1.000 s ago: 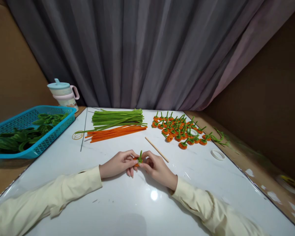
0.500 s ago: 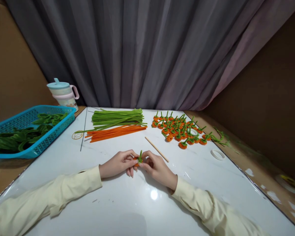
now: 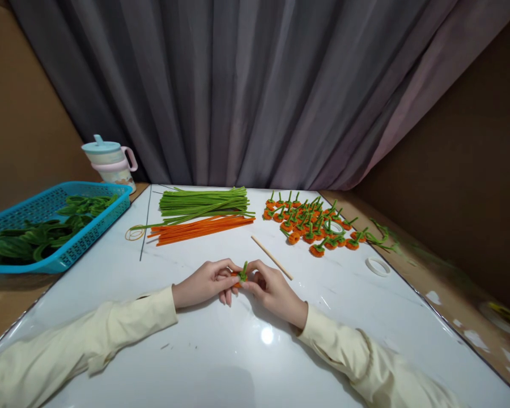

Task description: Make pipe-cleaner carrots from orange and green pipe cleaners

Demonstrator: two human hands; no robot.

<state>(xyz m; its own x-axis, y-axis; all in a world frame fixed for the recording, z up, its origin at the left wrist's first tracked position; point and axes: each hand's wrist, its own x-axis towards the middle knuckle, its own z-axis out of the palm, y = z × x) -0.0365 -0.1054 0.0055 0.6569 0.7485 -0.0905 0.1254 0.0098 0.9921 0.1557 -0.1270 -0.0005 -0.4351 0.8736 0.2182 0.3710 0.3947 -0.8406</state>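
Note:
Between my hands, just above the white tabletop, is a small orange pipe-cleaner pumpkin with an upright green stem. My left hand pinches its left side between thumb and fingers. From the right, my right hand pinches the same piece, its thumb and index finger at the green top. The fingers cover much of the orange part. A thin wooden stick lies just beyond my right hand. Further back are a bundle of orange pipe cleaners and a bundle of green pipe cleaners.
Several finished orange pumpkins with green stems stand at the back right. Near them lies a white tape ring. At the left is a blue basket of green fuzzy pieces, with a lidded cup behind it. A grey curtain hangs behind.
Both hands keep their grip on the small pumpkin in nearly the same spot. The whole view has shifted very slightly; nothing else visibly differs.

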